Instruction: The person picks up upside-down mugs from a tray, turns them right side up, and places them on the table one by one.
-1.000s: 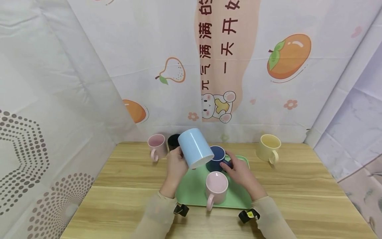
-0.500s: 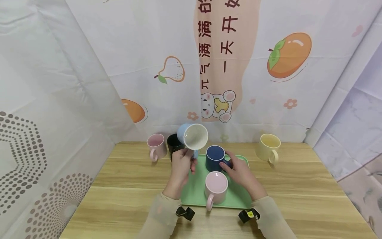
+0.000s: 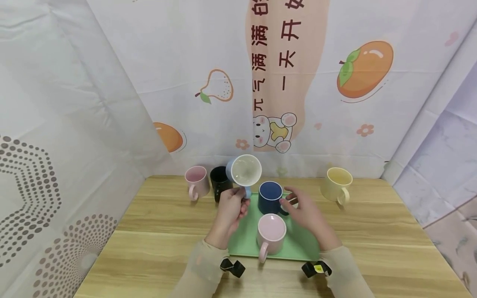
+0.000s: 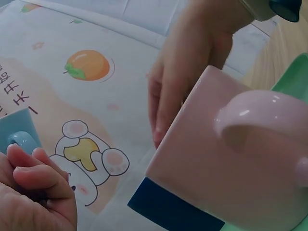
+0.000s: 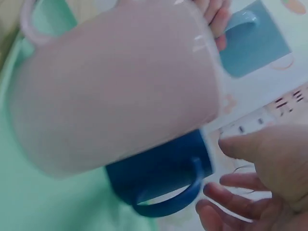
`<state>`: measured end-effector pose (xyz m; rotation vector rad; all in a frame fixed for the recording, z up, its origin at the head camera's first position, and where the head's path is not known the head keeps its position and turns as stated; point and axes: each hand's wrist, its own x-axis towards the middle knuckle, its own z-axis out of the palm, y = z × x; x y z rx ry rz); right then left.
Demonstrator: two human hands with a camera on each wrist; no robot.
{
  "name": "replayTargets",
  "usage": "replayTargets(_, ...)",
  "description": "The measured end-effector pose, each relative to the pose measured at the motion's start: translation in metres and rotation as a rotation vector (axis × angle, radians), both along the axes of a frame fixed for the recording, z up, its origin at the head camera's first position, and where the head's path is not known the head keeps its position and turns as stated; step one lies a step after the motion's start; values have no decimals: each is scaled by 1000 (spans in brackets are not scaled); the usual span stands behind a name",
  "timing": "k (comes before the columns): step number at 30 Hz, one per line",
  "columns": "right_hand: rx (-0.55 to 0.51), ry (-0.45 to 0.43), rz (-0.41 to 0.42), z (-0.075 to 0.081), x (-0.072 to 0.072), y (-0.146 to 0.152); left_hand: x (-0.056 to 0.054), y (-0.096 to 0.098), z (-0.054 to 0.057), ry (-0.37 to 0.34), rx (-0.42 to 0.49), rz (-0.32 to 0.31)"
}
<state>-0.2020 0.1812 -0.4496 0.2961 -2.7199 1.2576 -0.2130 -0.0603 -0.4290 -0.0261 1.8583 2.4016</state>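
My left hand (image 3: 231,211) grips the handle of a light blue mug (image 3: 246,170), raised behind the tray's left part and tipped so its white inside faces the head camera. The left wrist view shows the curled fingers (image 4: 43,178) at that handle. Beside the handle of a dark blue mug (image 3: 269,203) is my right hand (image 3: 305,211), its fingers spread and a gap between them and the handle in the right wrist view. The dark blue mug stands upright at the back of a green tray (image 3: 242,240). In front of it stands a pink mug (image 3: 272,234), handle toward me.
Left of the tray, at the table's back, stand another pink mug (image 3: 197,182) and a black mug (image 3: 220,180). A yellow mug (image 3: 336,184) stands at the back right. Printed cloth (image 3: 186,103) hangs behind the wooden table (image 3: 156,240).
The light blue mug has turned from base toward me to opening toward me, its handle now in my left hand. My right hand has let go of the dark blue mug's handle.
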Motion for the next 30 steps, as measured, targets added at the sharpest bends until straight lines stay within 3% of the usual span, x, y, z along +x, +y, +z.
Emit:
replayTargets(6, -28, 94, -29, 24, 12, -8, 1, 1, -3, 13, 26, -13)
replayTargets(13, -118, 143, 60, 40, 30, -32, 2, 6, -6, 19, 8, -14)
replayTargets(25, -167, 194, 136, 40, 44, -54, 6, 15, -8, 44, -28, -45)
replayTargets(30, -168, 186, 118, 39, 45, -57, 8, 18, -7, 64, -49, -36)
